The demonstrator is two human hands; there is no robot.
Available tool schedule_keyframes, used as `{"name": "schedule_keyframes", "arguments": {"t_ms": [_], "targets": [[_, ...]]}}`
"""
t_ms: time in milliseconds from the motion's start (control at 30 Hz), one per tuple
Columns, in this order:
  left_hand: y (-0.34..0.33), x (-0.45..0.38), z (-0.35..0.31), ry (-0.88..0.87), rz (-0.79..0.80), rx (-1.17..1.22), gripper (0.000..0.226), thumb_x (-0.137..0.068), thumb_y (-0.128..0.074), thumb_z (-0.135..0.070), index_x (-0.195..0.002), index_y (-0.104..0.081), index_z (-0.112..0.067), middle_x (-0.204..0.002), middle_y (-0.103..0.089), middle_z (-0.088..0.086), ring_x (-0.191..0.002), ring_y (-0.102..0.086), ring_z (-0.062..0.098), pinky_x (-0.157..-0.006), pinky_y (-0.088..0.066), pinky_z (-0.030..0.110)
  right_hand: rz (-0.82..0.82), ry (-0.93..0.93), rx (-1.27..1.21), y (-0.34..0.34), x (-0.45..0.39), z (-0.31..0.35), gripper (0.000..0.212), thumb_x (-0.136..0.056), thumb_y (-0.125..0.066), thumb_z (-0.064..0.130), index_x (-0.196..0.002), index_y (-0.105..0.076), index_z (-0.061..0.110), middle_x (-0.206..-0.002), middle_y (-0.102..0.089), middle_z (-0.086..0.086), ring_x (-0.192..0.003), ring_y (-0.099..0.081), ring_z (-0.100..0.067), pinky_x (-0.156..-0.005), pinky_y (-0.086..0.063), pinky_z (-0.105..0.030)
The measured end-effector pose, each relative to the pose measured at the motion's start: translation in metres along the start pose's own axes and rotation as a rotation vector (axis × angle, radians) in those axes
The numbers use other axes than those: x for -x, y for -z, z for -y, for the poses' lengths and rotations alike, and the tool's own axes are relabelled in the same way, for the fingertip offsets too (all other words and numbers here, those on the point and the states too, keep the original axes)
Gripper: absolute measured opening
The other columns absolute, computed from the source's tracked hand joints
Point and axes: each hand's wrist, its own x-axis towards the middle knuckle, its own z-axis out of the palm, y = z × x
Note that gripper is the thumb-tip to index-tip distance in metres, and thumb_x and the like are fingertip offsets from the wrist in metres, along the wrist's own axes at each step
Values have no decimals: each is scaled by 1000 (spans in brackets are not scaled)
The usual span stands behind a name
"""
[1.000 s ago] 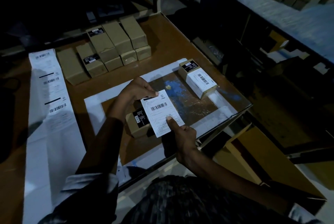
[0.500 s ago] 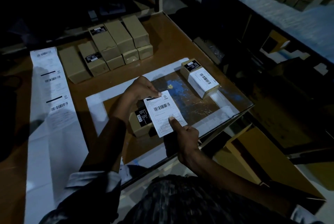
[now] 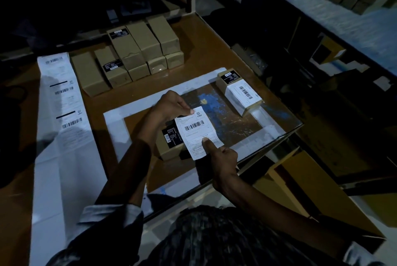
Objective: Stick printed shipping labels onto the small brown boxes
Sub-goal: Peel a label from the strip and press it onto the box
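Two hands: we held one shipping label (image 3: 196, 132) between them, left hand (image 3: 169, 105) pinching its far corner, right hand (image 3: 220, 156) pinching its near edge.
Label axis: long side ran away from us, tilted left.
Target box (image 3: 171, 144): lay directly beneath the label, touching neither hand that we could tell; the left hand looked nearer.
Done box (image 3: 239, 92): labelled, well right.
Waiting boxes (image 3: 137, 51): stacked beyond.
Label strip (image 3: 64, 102): far left.
Containers: none seen.

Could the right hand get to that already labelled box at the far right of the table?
Probably yes: nothing stands between the right hand and the labelled box, but it would first have to release the label.
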Motion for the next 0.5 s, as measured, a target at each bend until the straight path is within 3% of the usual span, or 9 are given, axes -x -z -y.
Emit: {"name": "schedule_keyframes", "arguments": {"t_ms": [233, 367, 500], "targets": [[3, 5, -2, 4, 58, -7, 30, -67, -92, -21, -86, -76, -4, -82, -76, 10, -78, -73, 20, -71, -54, 30, -78, 35, 60, -3, -6, -4, 40, -83, -82, 16, -55, -53, 11, -59, -69, -3, -55, -67, -17, -49, -51, -24], [9, 9, -4, -16, 139, -65, 33, -67, -92, -17, -91, -72, -6, -87, -75, 9, -76, -71, 17, -66, -53, 27, -85, 57, 87, -3, -5, -5, 28, -83, -82, 18, -64, -65, 9, -71, -75, -4, -65, -74, -18, -57, -57, -28], [12, 13, -1, -45, 172, -51, 39, -67, -91, -13, -99, -72, -3, -93, -75, 11, -87, -72, 25, -78, -57, 40, -93, 62, 117, -2, -5, -7, 24, -81, -84, 24, -67, -68, 11, -69, -75, -1, -66, -74, -17, -66, -61, -35]]}}
